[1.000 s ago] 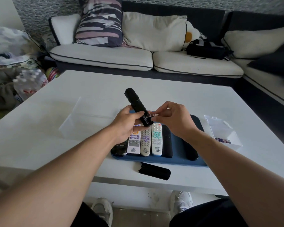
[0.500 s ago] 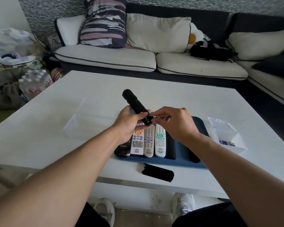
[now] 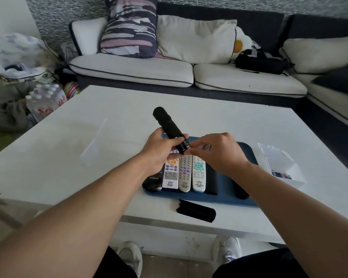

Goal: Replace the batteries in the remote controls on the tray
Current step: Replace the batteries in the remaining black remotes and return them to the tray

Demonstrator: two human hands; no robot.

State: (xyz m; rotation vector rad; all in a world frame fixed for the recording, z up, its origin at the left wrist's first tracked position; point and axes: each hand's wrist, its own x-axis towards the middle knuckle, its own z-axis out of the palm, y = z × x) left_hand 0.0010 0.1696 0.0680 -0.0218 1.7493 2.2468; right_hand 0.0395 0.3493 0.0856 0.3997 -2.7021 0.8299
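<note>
My left hand [image 3: 159, 149] grips a black remote [image 3: 168, 125] above the blue tray [image 3: 225, 197], its far end tilted up and away. My right hand [image 3: 215, 153] has its fingertips at the remote's near end, where a battery [image 3: 186, 144] sits in the open compartment. Whether the fingers pinch the battery I cannot tell. On the tray lie several remotes: three light ones [image 3: 184, 173] side by side and dark ones [image 3: 211, 181] beside them. The black battery cover [image 3: 196, 211] lies on the table in front of the tray.
A clear plastic box [image 3: 283, 167] holding batteries stands right of the tray. Another clear box [image 3: 94, 143] sits on the left of the white table [image 3: 68, 157]. Beyond the table is a sofa [image 3: 169, 69] with cushions. My shoes show below the table's near edge.
My right hand has come closer to the remote's near end and its fingers now curl over the battery there. The remote has tilted slightly; the camera has shifted a little.
</note>
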